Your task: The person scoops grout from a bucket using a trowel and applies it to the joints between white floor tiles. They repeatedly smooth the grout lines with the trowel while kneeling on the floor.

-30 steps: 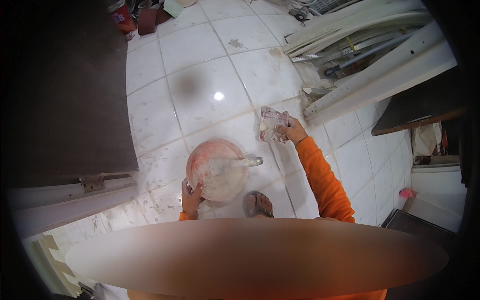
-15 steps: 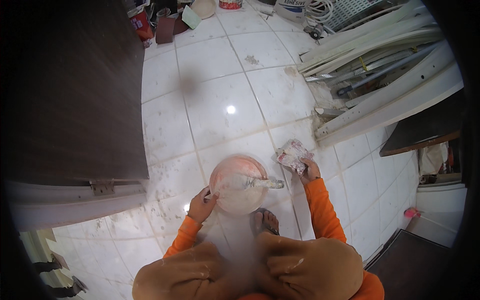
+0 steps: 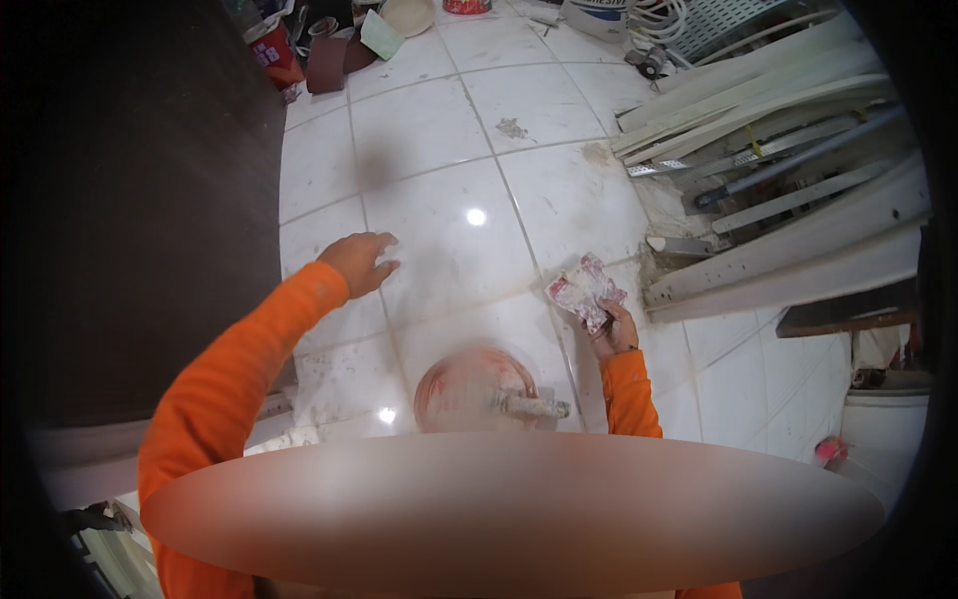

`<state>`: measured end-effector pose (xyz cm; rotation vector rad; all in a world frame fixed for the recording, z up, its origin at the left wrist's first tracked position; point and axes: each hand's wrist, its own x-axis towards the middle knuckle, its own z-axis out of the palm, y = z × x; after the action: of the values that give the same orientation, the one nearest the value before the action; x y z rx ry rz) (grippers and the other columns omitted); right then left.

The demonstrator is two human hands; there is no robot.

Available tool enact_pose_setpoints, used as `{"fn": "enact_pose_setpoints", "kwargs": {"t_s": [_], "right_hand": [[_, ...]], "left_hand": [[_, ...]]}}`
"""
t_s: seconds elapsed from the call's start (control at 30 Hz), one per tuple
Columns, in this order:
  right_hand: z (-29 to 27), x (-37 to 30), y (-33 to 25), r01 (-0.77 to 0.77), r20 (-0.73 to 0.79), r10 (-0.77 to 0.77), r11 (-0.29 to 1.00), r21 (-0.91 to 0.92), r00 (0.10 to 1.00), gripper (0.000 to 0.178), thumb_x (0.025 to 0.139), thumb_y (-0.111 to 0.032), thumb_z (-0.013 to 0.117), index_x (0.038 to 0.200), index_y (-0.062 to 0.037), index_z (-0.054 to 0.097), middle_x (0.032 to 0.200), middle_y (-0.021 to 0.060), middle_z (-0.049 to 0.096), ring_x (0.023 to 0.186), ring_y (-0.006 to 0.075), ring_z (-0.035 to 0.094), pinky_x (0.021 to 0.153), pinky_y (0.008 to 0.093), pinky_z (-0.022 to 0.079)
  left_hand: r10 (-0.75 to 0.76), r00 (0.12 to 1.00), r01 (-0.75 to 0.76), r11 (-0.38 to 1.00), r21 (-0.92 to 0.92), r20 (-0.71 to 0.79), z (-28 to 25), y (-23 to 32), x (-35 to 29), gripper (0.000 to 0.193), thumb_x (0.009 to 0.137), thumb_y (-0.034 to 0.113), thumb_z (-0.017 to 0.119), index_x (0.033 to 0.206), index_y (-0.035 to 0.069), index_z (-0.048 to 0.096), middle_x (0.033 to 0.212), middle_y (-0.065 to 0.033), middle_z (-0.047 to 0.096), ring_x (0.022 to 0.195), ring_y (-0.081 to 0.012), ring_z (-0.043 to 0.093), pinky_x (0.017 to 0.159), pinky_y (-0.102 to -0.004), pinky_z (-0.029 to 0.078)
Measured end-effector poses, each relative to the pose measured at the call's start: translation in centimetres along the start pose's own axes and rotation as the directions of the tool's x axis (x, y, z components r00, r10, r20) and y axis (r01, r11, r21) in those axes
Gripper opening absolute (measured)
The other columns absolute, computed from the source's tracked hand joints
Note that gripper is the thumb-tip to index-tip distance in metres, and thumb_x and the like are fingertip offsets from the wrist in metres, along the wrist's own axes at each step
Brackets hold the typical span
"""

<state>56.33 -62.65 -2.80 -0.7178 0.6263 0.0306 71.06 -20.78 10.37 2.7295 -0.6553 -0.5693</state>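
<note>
My left hand [image 3: 361, 262] hovers over the tiled floor beyond the round tub, fingers and thumb apart, holding nothing. In my right hand [image 3: 617, 327] is a crumpled red-and-white sheet [image 3: 579, 290], smeared with white; whether it is cloth or plastic I cannot tell. Nearer to me stands the round tub [image 3: 436, 389], its pinkish wall coated with pale residue. A tool with a caked, whitish handle [image 3: 534, 405] lies across the tub's right side, its end sticking out over the rim. A blurred patch hides the tub's near part and my legs.
A dark panel [image 3: 150, 200] rises along the left. Long white strips [image 3: 798, 240] and metal rods lie stacked at the right. At the far end are a red container [image 3: 466, 5], a white bucket [image 3: 597, 18], brown sandpaper-like sheets [image 3: 327, 65] and a coiled white cable [image 3: 659, 20].
My left hand has let go of the tub's rim and reached forward and left over the floor. The right hand still grips the crumpled sheet, now turned a little. The view has shifted slightly.
</note>
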Motion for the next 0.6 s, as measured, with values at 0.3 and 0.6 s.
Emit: {"fn": "enact_pose_setpoints", "kwargs": {"t_s": [0.3, 0.6], "right_hand": [[2.7, 1.8, 0.0, 0.011, -0.013, -0.012, 0.999, -0.048, 1.000, 0.044, 0.092, -0.001, 0.053, 0.134, 0.0067, 0.045, 0.122, 0.0168, 0.061, 0.104, 0.0293, 0.066, 0.084, 0.0407, 0.060], [7.1, 7.5, -1.1, 0.040, 0.045, -0.035, 0.992, -0.122, 0.998, 0.046, 0.091, 0.001, 0.053, 0.137, 0.0049, 0.045, 0.123, 0.0167, 0.062, 0.106, 0.0275, 0.066, 0.085, 0.0393, 0.060]], "left_hand": [[-0.148, 0.888, 0.198, 0.978, 0.072, -0.436, 15.2, -1.0, 11.1, 0.047, 0.096, 0.038, 0.057, 0.129, 0.004, 0.056, 0.139, -0.0203, 0.044, 0.126, -0.0391, 0.042, 0.107, -0.0480, 0.038], [-0.593, 0.527, 0.514, 0.793, -0.327, -0.608, 13.2, -2.0, 16.4, 0.052, 0.099, 0.042, 0.049, 0.134, 0.003, 0.048, 0.150, -0.0200, 0.033, 0.139, -0.0385, 0.027, 0.116, -0.0491, 0.023]]}}
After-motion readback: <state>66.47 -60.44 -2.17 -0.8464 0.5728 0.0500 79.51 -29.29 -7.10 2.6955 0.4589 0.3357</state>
